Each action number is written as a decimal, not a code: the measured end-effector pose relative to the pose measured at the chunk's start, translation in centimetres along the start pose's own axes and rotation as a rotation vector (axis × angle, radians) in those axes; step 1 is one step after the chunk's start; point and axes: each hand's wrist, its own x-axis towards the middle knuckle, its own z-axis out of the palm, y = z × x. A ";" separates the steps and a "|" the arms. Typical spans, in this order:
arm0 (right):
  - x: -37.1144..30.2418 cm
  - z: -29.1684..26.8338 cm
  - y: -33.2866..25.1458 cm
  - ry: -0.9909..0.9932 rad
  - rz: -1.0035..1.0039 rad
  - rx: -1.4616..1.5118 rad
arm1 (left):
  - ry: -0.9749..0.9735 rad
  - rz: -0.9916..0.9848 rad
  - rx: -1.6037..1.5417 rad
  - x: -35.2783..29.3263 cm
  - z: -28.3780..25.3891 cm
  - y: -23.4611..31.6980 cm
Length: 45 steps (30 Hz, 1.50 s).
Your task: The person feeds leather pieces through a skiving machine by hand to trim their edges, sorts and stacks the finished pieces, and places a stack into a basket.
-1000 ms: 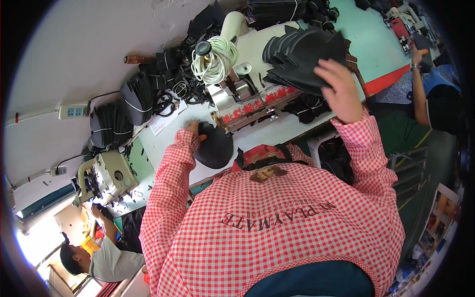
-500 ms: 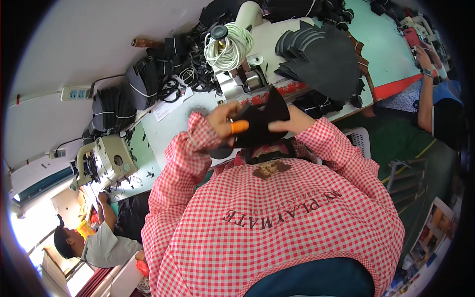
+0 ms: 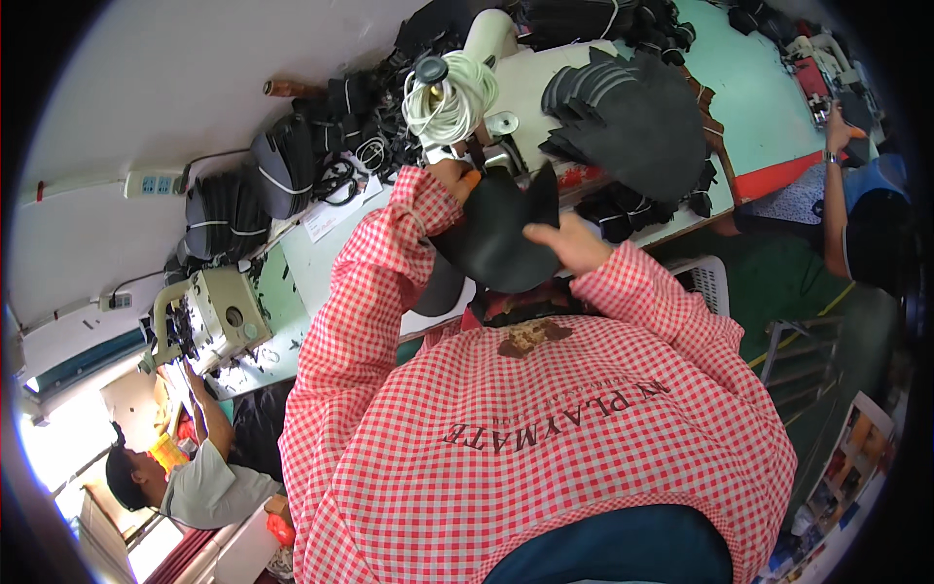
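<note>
Where the black piece (image 3: 496,243) is: between the two hands, in front of the sewing machine (image 3: 489,35), its round edge toward the person and a pointed tip sticking up between the two hands
Left hand (image 3: 450,178): at the upper left edge of the piece, one finger in an orange cover; the fingertips are partly hidden, so I cannot tell whether they pinch it or just rest on it
Right hand (image 3: 578,245): gripping the right edge, thumb on top, the other fingers hidden
Second piece (image 3: 442,291): dark, lying on the table (image 3: 341,255), partly covered by the left sleeve
Stack (image 3: 647,127): fanned dark pieces beyond the right hand
White cord (image 3: 477,86): coiled beyond the left hand
</note>
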 end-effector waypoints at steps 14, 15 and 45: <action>-7.6 -8.7 -10.8 0.721 -0.675 -1.624 | -0.077 -0.279 0.704 -3.0 3.1 -11.9; -7.5 -8.1 -9.9 0.652 -0.658 -1.598 | -0.102 -0.315 0.635 -2.7 3.7 -13.2; 1.2 -0.7 -0.6 0.053 0.102 -0.105 | 0.063 -0.075 -0.099 -0.7 0.8 -1.2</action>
